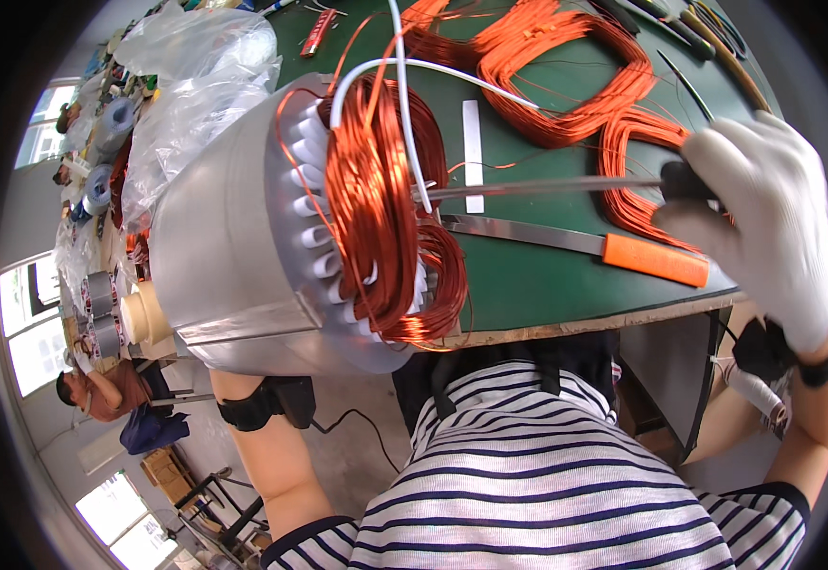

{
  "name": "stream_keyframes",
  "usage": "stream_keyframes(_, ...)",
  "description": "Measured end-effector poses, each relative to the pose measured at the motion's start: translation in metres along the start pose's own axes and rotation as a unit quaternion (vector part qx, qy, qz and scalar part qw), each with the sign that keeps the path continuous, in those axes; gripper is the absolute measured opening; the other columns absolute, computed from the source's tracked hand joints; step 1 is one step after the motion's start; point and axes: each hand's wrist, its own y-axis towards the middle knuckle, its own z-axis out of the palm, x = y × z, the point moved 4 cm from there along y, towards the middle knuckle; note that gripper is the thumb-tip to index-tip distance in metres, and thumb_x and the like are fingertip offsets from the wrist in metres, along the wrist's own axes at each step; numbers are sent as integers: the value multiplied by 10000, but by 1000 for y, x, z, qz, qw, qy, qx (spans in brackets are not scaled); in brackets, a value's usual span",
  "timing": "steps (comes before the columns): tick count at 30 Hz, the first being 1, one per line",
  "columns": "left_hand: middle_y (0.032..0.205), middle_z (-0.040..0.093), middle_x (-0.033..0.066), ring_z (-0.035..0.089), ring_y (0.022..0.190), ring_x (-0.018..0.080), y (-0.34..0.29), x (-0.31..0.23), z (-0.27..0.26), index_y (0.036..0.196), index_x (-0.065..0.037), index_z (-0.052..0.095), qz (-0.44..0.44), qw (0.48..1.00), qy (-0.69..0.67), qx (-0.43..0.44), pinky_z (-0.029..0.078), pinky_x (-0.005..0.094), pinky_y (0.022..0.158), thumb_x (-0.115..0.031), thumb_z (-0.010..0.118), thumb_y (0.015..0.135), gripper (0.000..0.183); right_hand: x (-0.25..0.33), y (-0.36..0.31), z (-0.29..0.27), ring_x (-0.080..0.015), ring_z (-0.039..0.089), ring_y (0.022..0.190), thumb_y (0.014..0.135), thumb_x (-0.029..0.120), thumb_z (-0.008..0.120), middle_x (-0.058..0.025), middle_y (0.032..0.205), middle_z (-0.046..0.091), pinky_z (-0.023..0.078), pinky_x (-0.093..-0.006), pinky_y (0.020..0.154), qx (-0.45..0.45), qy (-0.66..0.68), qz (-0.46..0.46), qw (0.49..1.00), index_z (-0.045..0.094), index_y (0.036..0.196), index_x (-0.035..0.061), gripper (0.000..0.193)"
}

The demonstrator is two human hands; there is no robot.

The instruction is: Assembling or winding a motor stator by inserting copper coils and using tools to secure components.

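A green bench top [528,285] with a worn wooden front edge spreads ahead of the person; orange wire coils [506,81] lie on its far part, with a white strip [473,157] and an orange-handled blade [656,261] nearer; to the left are heaped clear plastic bags [195,85], bright windows [34,323] and another person [114,389] bent at work in the room beyond; the metal cylinder [224,218] is at the left end of the bench, lying on its side, its long axis running roughly left to right; its slotted end, lined with white tabs, faces right, and copper windings [371,199] bulge from it, with white tubes [402,114] among them; the right hand [765,209], in a white glove, has its fingers curled closed round the handle of a black-handled tool [566,186]; the tool's slim shaft lies nearly level, handle to the right and tip pointing left at the windings, though whether it touches them cannot be told; the left forearm [276,446] goes up behind the cylinder, which hides the left hand, so how its fingers stand cannot be told.
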Motion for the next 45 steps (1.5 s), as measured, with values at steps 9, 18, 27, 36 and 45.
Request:
stream_keyframes(9, 986, 637, 219, 625, 924, 366, 16, -12, 29, 1031, 34, 603, 50, 986, 46, 152, 500, 424, 815, -216, 572, 908, 280, 24, 28, 22, -342, 551, 641, 699, 367, 778, -129, 650, 521, 433, -406, 605, -5, 100, 11, 995, 537, 749, 28, 419)
stream_keyframes(18, 932, 642, 243, 627, 893, 397, 11, -14, 7, 972, 33, 620, 79, 982, 97, 143, 500, 438, 788, -210, 581, 894, 258, 23, 39, 34, -383, 599, 725, 759, 160, 714, -184, 770, 581, 472, -416, 632, 104, 182, 73, 975, 610, 906, 25, 225)
stream_keyframes(27, 876, 647, 219, 620, 811, 403, 52, 23, -30, 1097, 5, 583, 96, 976, 192, 40, 509, 387, 703, -222, 625, 856, 334, 28, 32, 22, -281, 614, 694, 825, 28, 553, -146, 804, 652, 482, -343, 663, 174, 194, 162, 952, 609, 940, -70, 161)
stream_keyframes(36, 825, 650, 239, 651, 789, 399, 63, 27, -29, 1016, 9, 645, 33, 988, 137, 66, 520, 426, 715, -184, 627, 854, 253, -88, -96, 65, -200, 488, 1255, 1034, 192, 452, -96, 1396, 494, 414, -323, 1041, 163, 457, 431, 761, 359, 1455, 12, 467)
stream_keyframes(45, 902, 674, 171, 664, 792, 322, 50, 48, -114, 1026, -24, 665, 71, 957, 268, -90, 525, 370, 730, -171, 642, 828, 248, -103, -128, 28, -188, 510, 1200, 1049, 249, 433, -84, 1332, 523, 430, -303, 1005, 91, 422, 470, 770, 380, 1428, 21, 445)
